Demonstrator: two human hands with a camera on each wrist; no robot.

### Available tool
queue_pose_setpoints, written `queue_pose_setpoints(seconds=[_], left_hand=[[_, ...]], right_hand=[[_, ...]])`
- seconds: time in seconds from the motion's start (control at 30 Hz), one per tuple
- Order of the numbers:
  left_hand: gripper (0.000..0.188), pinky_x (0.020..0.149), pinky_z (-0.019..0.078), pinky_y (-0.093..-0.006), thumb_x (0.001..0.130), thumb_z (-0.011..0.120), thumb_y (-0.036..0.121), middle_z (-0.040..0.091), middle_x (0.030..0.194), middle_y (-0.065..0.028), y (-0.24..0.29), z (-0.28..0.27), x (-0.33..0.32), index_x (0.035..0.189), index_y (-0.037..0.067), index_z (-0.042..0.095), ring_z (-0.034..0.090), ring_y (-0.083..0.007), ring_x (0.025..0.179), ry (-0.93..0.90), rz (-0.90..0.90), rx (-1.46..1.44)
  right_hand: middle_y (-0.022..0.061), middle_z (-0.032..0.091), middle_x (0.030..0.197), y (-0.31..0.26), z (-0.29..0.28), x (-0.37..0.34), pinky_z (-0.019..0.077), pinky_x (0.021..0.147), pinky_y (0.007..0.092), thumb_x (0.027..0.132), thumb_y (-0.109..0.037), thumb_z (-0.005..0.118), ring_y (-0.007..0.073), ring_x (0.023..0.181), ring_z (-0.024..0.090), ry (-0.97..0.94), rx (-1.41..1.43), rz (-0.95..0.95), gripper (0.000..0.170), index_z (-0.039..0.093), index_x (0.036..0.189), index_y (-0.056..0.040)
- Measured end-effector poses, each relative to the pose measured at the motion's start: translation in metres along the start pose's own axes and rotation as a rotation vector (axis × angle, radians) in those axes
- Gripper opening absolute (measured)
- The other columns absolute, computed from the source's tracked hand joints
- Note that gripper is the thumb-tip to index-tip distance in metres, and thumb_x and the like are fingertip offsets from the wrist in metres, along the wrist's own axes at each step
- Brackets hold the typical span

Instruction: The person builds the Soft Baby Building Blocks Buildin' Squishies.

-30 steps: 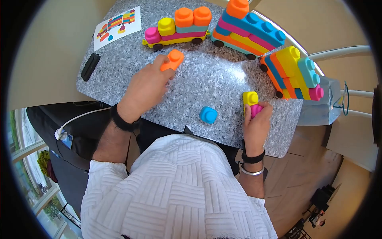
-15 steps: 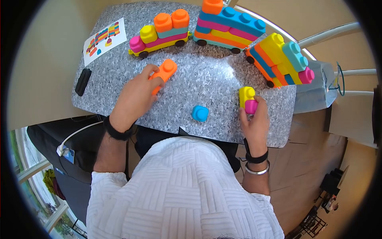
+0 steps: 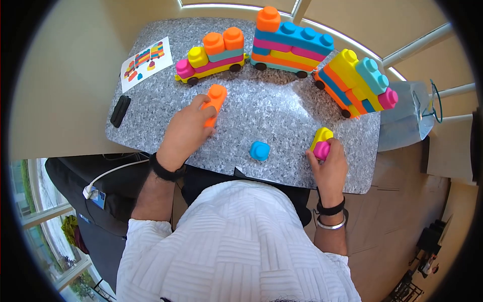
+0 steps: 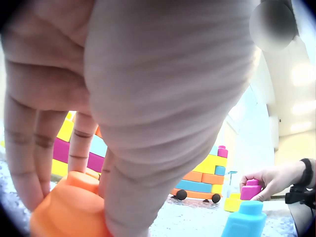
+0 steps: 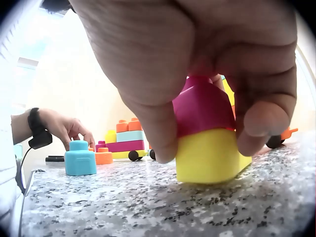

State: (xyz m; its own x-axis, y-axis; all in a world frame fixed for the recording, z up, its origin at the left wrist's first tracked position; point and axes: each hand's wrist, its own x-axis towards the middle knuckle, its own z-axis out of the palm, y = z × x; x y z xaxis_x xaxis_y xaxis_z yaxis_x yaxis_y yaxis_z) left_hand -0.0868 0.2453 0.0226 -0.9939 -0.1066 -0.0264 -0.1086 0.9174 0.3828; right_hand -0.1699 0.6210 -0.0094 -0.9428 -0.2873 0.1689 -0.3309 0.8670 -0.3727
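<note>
My left hand grips an orange two-stud block on the table, thumb and fingers on its opposite sides in the left wrist view. My right hand holds a magenta one-stud block between thumb and fingers. That block sits on one end of a yellow two-stud block, which rests on the tabletop; the thumb and fingertips reach down to the yellow block's sides. A loose blue one-stud block stands between the hands, near the front edge.
Three joined-block wagons stand along the back: a low one, a tall one and a slanted-looking one at right. A printed picture sheet and a black case lie at left. A clear bag hangs beyond the right edge.
The head view has shifted. The orange block has turned under my left hand and more of it shows. My right thumb has moved away from the magenta block's top, leaving it more visible.
</note>
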Motion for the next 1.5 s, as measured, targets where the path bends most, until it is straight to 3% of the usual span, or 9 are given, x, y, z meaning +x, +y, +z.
queue_pose_setpoints(seconds=[0.33, 0.43, 0.57, 0.73, 0.87, 0.9, 1.03, 1.17, 1.5], left_hand=[[0.046, 0.100, 0.0591, -0.0506, 0.085, 0.090, 0.023, 0.056, 0.158, -0.0195, 0.014, -0.013, -0.015, 0.125, 0.008, 0.074, 0.070, -0.0412, 0.122, 0.037, 0.052, 0.055], [0.052, 0.104, 0.0580, -0.0491, 0.083, 0.093, 0.026, 0.055, 0.159, -0.0195, 0.015, -0.019, -0.025, 0.128, 0.009, 0.074, 0.069, -0.0415, 0.127, 0.049, 0.048, -0.032], [0.050, 0.103, 0.0577, -0.0497, 0.084, 0.092, 0.027, 0.058, 0.157, -0.0186, 0.018, -0.024, -0.042, 0.126, 0.007, 0.074, 0.068, -0.0417, 0.127, 0.123, 0.112, -0.008], [0.041, 0.097, 0.0590, -0.0448, 0.089, 0.090, 0.025, 0.073, 0.134, -0.0142, 0.035, -0.024, -0.060, 0.122, 0.006, 0.075, 0.073, -0.0368, 0.116, 0.028, 0.385, -0.251], [0.031, 0.087, 0.0599, -0.0403, 0.094, 0.087, 0.024, 0.077, 0.108, -0.0121, 0.052, 0.000, -0.076, 0.115, 0.004, 0.076, 0.076, -0.0331, 0.100, -0.164, 0.542, -0.463], [0.031, 0.087, 0.0599, -0.0403, 0.094, 0.087, 0.024, 0.077, 0.108, -0.0121, 0.053, 0.011, -0.081, 0.115, 0.004, 0.076, 0.076, -0.0331, 0.100, -0.153, 0.551, -0.461], [0.027, 0.084, 0.0597, -0.0399, 0.102, 0.079, 0.027, 0.077, 0.105, -0.0133, 0.046, 0.063, -0.096, 0.115, 0.003, 0.078, 0.076, -0.0295, 0.093, -0.578, 0.472, -0.471], [0.034, 0.085, 0.0599, -0.0418, 0.105, 0.074, 0.032, 0.077, 0.106, -0.0168, 0.023, 0.096, -0.090, 0.121, 0.002, 0.075, 0.076, -0.0315, 0.094, -0.563, 0.549, -0.452], [0.041, 0.080, 0.0617, -0.0392, 0.102, 0.078, 0.031, 0.080, 0.107, -0.0158, 0.010, 0.113, -0.077, 0.131, 0.002, 0.072, 0.078, -0.0276, 0.089, -0.610, 0.525, -0.304]], right_hand=[[0.0252, 0.070, 0.115, 0.012, -0.010, -0.001, 0.0590, 0.078, 0.0522, 0.087, -0.034, 0.093, 0.0469, 0.098, 0.072, -0.024, 0.081, -0.128, 0.075, 0.053, 0.142, -0.0013], [0.0242, 0.073, 0.110, 0.008, -0.029, -0.009, 0.0594, 0.079, 0.0501, 0.086, -0.034, 0.094, 0.0453, 0.097, 0.074, -0.129, 0.168, 0.017, 0.088, 0.047, 0.152, -0.0003], [0.0181, 0.073, 0.103, 0.019, -0.048, -0.027, 0.0592, 0.076, 0.0441, 0.084, -0.040, 0.095, 0.0357, 0.088, 0.074, -0.074, 0.136, 0.012, 0.098, 0.045, 0.159, -0.0008], [0.0108, 0.073, 0.093, 0.009, -0.075, -0.061, 0.0572, 0.067, 0.0336, 0.084, -0.037, 0.097, 0.0207, 0.074, 0.069, -0.021, 0.403, -0.178, 0.080, 0.058, 0.145, -0.0024], [0.0088, 0.072, 0.083, -0.003, -0.050, -0.093, 0.0575, 0.064, 0.0325, 0.085, -0.029, 0.097, 0.0197, 0.068, 0.069, -0.125, 0.571, -0.236, 0.054, 0.070, 0.123, -0.0018], [0.0103, 0.073, 0.086, -0.009, -0.042, -0.100, 0.0590, 0.066, 0.0341, 0.085, -0.031, 0.097, 0.0215, 0.072, 0.072, -0.210, 0.579, -0.223, 0.056, 0.070, 0.124, -0.0017], [0.0129, 0.075, 0.094, -0.016, 0.000, -0.114, 0.0596, 0.068, 0.0369, 0.094, -0.029, 0.089, 0.0259, 0.077, 0.074, -0.344, 0.491, -0.505, 0.047, 0.068, 0.127, -0.0014], [0.0179, 0.076, 0.100, -0.018, 0.026, -0.113, 0.0613, 0.078, 0.0448, 0.106, -0.031, 0.074, 0.0363, 0.089, 0.076, -0.502, 0.386, -0.534, 0.036, 0.068, 0.126, -0.0016], [0.0249, 0.076, 0.110, 0.013, 0.065, -0.109, 0.0612, 0.091, 0.0522, 0.108, -0.040, 0.068, 0.0449, 0.104, 0.075, -0.596, 0.257, -0.553, 0.042, 0.067, 0.127, -0.0031]])
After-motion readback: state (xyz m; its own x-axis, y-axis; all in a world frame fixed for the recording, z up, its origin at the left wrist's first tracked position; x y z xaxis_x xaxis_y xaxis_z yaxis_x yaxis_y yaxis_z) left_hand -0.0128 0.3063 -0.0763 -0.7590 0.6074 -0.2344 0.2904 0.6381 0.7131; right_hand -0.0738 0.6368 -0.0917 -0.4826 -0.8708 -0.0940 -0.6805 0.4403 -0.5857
